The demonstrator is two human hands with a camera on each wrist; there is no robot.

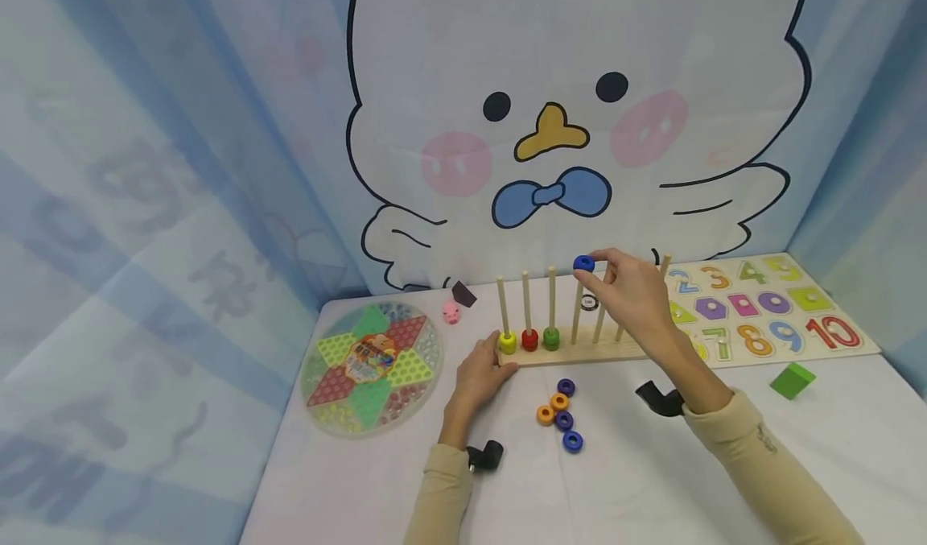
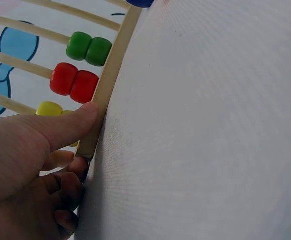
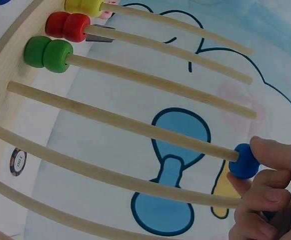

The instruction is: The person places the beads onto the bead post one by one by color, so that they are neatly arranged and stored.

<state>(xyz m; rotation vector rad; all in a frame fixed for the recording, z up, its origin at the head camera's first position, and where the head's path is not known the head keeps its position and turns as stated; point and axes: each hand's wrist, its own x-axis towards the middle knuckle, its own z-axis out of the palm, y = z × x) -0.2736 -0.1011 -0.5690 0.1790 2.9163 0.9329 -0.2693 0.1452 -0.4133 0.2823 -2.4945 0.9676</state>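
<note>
Pale blue and white fabric (image 1: 405,38), printed with a large cartoon bird wearing a blue bow tie, hangs behind a desk (image 1: 637,489) covered in white cloth. On the desk stands a wooden peg rack (image 1: 579,354), a long base with a row of upright pegs. From the left, the first three pegs carry yellow beads (image 1: 508,343), red beads (image 1: 530,339) and green beads (image 1: 552,338), all sitting down at the base.

Reaching in from the lower edge are a person's two arms in beige sleeves. The left hand (image 1: 478,374) grips the rack's left end, thumb on the front and fingers curled behind. The right hand (image 1: 637,295) pinches a blue bead (image 1: 583,264) between thumb and fingers, high up at the tip of the fourth peg; whether the peg has entered its hole cannot be told.

In front of the rack lie loose rings, two orange (image 1: 559,402) and three blue or purple (image 1: 573,442). At left is a round star-patterned game board (image 1: 372,368), with a small pink pig (image 1: 451,312) near it. To the right are a number-and-shape board (image 1: 753,307) and a green block (image 1: 793,380).
</note>
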